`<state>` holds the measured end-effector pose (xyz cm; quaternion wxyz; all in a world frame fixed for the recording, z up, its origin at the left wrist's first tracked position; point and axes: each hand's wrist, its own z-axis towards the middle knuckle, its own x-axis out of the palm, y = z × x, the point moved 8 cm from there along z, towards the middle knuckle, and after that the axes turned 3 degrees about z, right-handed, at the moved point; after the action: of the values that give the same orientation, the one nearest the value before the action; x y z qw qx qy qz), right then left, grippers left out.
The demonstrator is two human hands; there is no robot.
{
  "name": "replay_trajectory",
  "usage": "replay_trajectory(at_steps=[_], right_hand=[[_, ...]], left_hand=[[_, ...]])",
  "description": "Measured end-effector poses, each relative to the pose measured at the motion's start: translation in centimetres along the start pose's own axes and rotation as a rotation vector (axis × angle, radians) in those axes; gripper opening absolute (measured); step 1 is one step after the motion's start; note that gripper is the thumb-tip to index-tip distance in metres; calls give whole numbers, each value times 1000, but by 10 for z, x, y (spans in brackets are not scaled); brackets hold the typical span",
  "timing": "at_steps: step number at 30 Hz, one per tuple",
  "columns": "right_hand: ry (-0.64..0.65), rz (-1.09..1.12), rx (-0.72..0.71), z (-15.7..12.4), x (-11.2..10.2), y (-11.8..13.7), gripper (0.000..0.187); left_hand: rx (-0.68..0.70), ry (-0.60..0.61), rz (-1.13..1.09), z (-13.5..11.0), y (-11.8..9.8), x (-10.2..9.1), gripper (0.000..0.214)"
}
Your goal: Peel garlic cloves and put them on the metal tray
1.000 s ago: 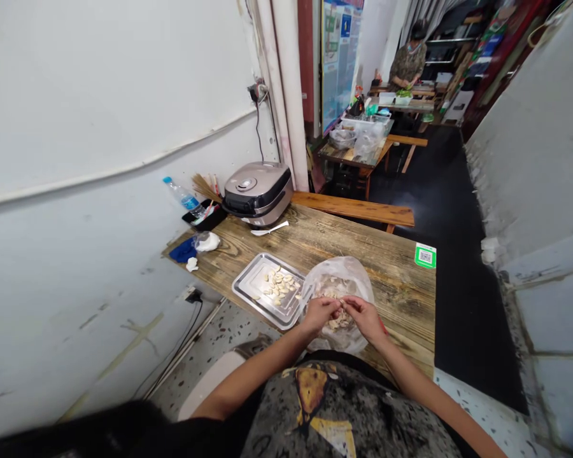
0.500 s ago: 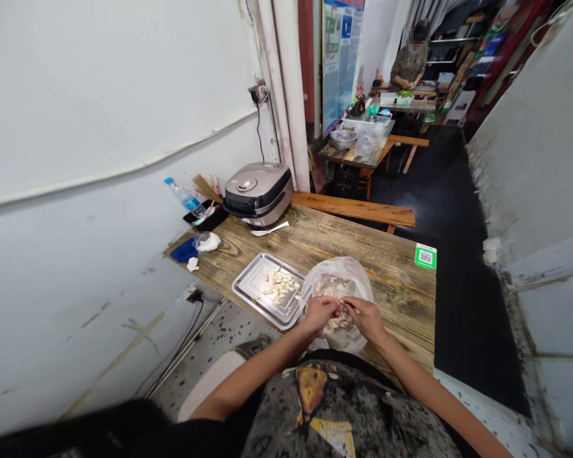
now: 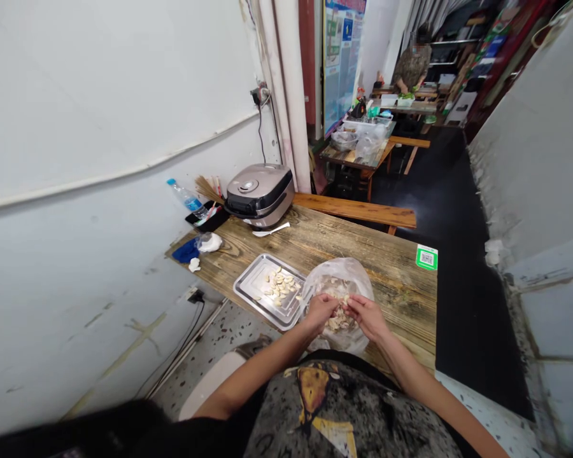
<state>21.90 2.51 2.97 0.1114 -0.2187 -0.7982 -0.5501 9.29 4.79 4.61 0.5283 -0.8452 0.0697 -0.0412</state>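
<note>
Both my hands are over an open clear plastic bag [image 3: 360,273], which holds pale papery skins and bits that look like garlic. My right hand [image 3: 368,315] pinches a small pale garlic clove [image 3: 346,299] between thumb and fingertips. Close beside it, my left hand [image 3: 321,310] has its fingers pressed together; whatever is in them is too small to make out. Left of the bag, its rim touching the plastic, lies a metal tray [image 3: 248,280] with several peeled garlic cloves [image 3: 279,285] scattered on it.
A rice cooker [image 3: 260,191] stands at the table's far edge, with a white knife [image 3: 271,230] before it. Further left are a black tray [image 3: 210,219], a water bottle [image 3: 186,198] and a blue cloth [image 3: 186,250]. A person [image 3: 412,63] works at a back table.
My hands have drawn slightly apart, and the right one has turned, showing the pale clove at its fingertips. The person at the back has leaned a little.
</note>
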Motion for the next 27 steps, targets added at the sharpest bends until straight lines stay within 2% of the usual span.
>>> replay_trajectory(at_steps=[3,6,11,13,18,20,23,25,27], right_hand=[[9,178,98,0,1,-3,26],[40,242,128,-2,2,-3,27],[28,98,81,-2,-2,-6,27],[8,-16,26,-1,-4,-7,27],[9,-242,-75,-1,1,0,31],[28,-427,-144,-5,6,11,32],[35,-708,-284,-12,16,29,33],[13,-719,-296,-15,19,31,33],[-19,-561,-215,-15,19,25,32]], left_hand=[[52,2,181,4,5,-3,18],[111,19,308,7,8,-5,18],[313,67,366,4,-11,1,29],[347,105,337,2,-15,7,27],[224,109,45,4,-8,9,25],[194,126,-88,4,-6,10,26],[176,155,-143,3,-8,11,27],[172,182,-146,3,-9,12,29],[156,205,-176,3,-10,13,30]])
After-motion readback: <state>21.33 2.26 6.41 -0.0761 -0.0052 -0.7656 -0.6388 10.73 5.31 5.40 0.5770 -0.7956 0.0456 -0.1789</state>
